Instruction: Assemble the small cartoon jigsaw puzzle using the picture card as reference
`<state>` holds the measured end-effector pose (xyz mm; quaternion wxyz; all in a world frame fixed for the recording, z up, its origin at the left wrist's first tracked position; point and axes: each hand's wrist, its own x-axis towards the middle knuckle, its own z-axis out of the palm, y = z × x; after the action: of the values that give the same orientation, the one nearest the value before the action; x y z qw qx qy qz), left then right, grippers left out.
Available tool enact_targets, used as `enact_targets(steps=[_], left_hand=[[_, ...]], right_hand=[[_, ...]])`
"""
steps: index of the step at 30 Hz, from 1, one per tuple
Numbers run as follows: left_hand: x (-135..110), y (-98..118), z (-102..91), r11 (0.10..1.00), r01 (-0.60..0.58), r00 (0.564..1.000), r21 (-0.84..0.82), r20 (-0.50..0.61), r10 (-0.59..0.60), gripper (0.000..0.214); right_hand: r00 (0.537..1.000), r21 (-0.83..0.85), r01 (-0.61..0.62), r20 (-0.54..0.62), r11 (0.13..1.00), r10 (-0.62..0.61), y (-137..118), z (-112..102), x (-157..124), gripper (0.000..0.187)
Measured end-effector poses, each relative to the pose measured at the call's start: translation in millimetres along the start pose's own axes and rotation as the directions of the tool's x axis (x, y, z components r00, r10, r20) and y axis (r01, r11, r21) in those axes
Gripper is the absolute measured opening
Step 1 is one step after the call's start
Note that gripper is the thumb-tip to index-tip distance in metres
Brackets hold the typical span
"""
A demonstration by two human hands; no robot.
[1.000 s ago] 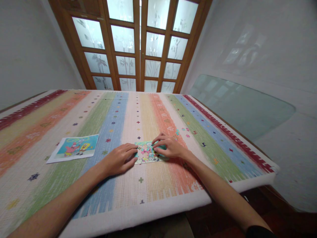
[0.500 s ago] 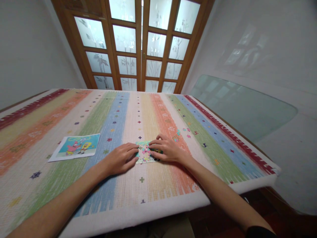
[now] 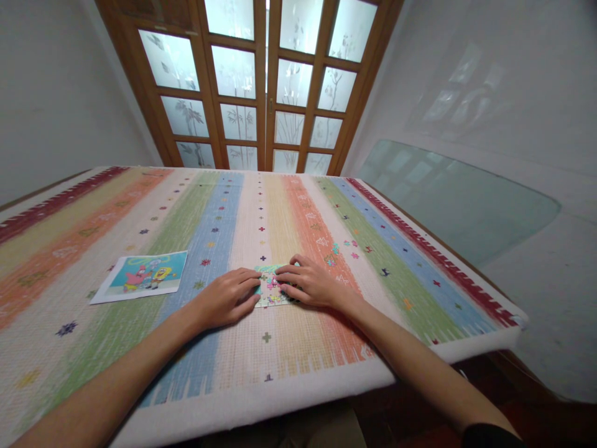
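Note:
A partly assembled jigsaw puzzle (image 3: 267, 300) lies flat on the tablecloth in front of me, with gaps in its middle through which the cloth shows. My left hand (image 3: 233, 295) rests at its left edge, fingers stretched out and fingertips touching the border. Over the puzzle's right part, my right hand (image 3: 310, 283) has its fingers bent and fingertips close together at a small puzzle piece (image 3: 275, 282) near the middle. The fingers hide much of that piece and the puzzle's right side. Several loose puzzle pieces (image 3: 354, 255) lie beyond my right hand.
A printed cartoon picture (image 3: 144, 274) lies on the striped tablecloth (image 3: 247, 348) to the left. The table's front edge is close to me. Behind the table stand wooden doors with frosted panes (image 3: 237, 118); a glass sheet (image 3: 457, 193) leans on the right wall.
My right hand has shifted slightly left over the puzzle, its fingertips nearer the middle. My left hand stays at the left edge.

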<state>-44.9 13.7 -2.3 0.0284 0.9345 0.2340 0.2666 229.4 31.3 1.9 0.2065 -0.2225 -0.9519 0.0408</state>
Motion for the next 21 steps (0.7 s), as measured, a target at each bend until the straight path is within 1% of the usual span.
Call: enact_targets(steps=[3, 5, 8, 10, 12, 14, 18, 20, 21], left_hand=[[0, -1, 0.7, 1.000, -0.005, 1.000, 0.004, 0.002, 0.005, 0.023], [-1, -1, 1.4, 1.000, -0.006, 1.000, 0.001, 0.001, 0.006, 0.023], [-2, -3, 2.2, 1.000, -0.003, 1.000, 0.000, 0.006, 0.003, 0.023], [-3, -3, 2.6, 1.000, -0.002, 1.000, 0.007, 0.006, 0.002, 0.023], [-4, -4, 2.8, 1.000, -0.004, 1.000, 0.021, 0.006, 0.004, 0.023], [-4, -4, 2.8, 0.999, -0.008, 1.000, 0.032, 0.011, 0.007, 0.023], [-5, -4, 2.3, 1.000, -0.004, 1.000, 0.031, 0.015, 0.004, 0.023], [-5, -4, 2.3, 1.000, 0.008, 1.000, 0.025, 0.015, -0.008, 0.023], [-6, -5, 2.4, 1.000, 0.014, 1.000, 0.023, 0.017, -0.014, 0.023]], right_hand=[[1.000, 0.036, -0.031, 0.006, 0.999, 0.030, 1, 0, 0, 0.031], [0.997, 0.078, -0.078, -0.001, 0.994, 0.079, 2, -1, -1, 0.030], [0.988, 0.167, -0.143, -0.036, 0.976, 0.151, 6, -1, -3, 0.029], [0.981, 0.204, -0.163, -0.067, 0.965, 0.180, 10, -2, -4, 0.028], [0.972, 0.191, -0.194, -0.099, 0.962, 0.215, 17, -5, -7, 0.026], [0.952, 0.143, -0.258, -0.132, 0.956, 0.276, 29, -11, -12, 0.025], [0.867, 0.045, -0.455, -0.204, 0.889, 0.454, 63, -29, -29, 0.020], [0.795, -0.006, -0.573, -0.247, 0.819, 0.554, 82, -40, -43, 0.018], [0.747, -0.033, -0.639, -0.265, 0.768, 0.610, 90, -46, -51, 0.018]])
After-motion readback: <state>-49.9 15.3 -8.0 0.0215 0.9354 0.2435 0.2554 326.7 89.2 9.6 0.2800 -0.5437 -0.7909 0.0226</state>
